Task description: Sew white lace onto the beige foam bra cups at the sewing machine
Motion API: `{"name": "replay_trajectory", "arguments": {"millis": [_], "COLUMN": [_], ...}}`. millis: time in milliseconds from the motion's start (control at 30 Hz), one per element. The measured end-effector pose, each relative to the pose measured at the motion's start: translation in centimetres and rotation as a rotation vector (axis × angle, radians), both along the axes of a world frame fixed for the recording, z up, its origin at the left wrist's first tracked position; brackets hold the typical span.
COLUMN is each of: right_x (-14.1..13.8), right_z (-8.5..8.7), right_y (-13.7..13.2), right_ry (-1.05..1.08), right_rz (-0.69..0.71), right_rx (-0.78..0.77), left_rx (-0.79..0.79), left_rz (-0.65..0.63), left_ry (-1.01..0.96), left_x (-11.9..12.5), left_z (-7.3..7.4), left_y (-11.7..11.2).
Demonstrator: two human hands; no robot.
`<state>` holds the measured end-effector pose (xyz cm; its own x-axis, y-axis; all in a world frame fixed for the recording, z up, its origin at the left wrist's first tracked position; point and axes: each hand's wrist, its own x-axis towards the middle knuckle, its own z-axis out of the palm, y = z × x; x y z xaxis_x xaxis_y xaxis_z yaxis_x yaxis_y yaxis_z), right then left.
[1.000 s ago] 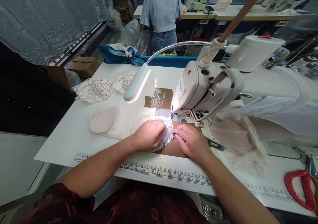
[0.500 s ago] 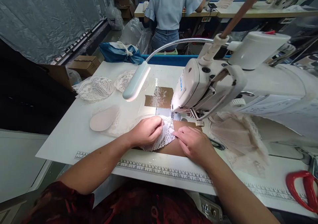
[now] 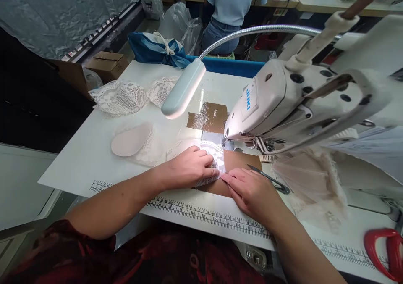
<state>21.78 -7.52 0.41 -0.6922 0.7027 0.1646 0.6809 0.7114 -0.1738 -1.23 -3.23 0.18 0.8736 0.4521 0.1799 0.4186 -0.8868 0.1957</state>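
Note:
My left hand (image 3: 189, 167) lies on a piece of white lace (image 3: 216, 158) in front of the sewing machine's needle, fingers curled and pressing it to the table. My right hand (image 3: 252, 189) rests just to its right, fingers together and flat on the lace's edge and on a brown taped patch (image 3: 241, 160). The white sewing machine head (image 3: 267, 103) hangs over the lace. A gooseneck lamp (image 3: 184, 90) shines down on the spot.
A beige foam cup (image 3: 130, 140) and a heap of lace pieces (image 3: 119, 97) lie at the left. Thread snips (image 3: 270, 179) sit by my right hand. Beige sewn pieces (image 3: 311, 179) pile at the right. Red-handled scissors (image 3: 382, 250) lie far right. A person (image 3: 236, 2) works behind.
My head has moved closer and the view has tilted down. Both hands have pushed the lace a little toward the needle, and my left hand now covers more of it.

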Motion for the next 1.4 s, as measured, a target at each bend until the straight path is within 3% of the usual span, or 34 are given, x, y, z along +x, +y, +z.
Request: {"name": "replay_trajectory", "arguments": {"millis": [667,900,1233,1400], "right_x": [0.2,0.5,-0.3,-0.3], "right_z": [0.4,0.3,-0.4,-0.6], "right_y": [-0.1,-0.2,0.0,0.0], "right_ry": [-0.008,0.092,0.004,0.030], "right_rz": [0.001,-0.151,-0.105,-0.100], "right_rx": [-0.057,0.039,0.050,0.089], "left_rx": [0.039,0.025,-0.047,0.042], "left_rz": [-0.003,0.008,0.064,0.122], "left_ry": [0.093,0.103,-0.009,0.035], "left_x": [0.1,0.2,0.2,1.1], "left_z": [0.0,-0.1,0.1,0.0], "left_y": [-0.2,-0.3,-0.2,0.3]}}
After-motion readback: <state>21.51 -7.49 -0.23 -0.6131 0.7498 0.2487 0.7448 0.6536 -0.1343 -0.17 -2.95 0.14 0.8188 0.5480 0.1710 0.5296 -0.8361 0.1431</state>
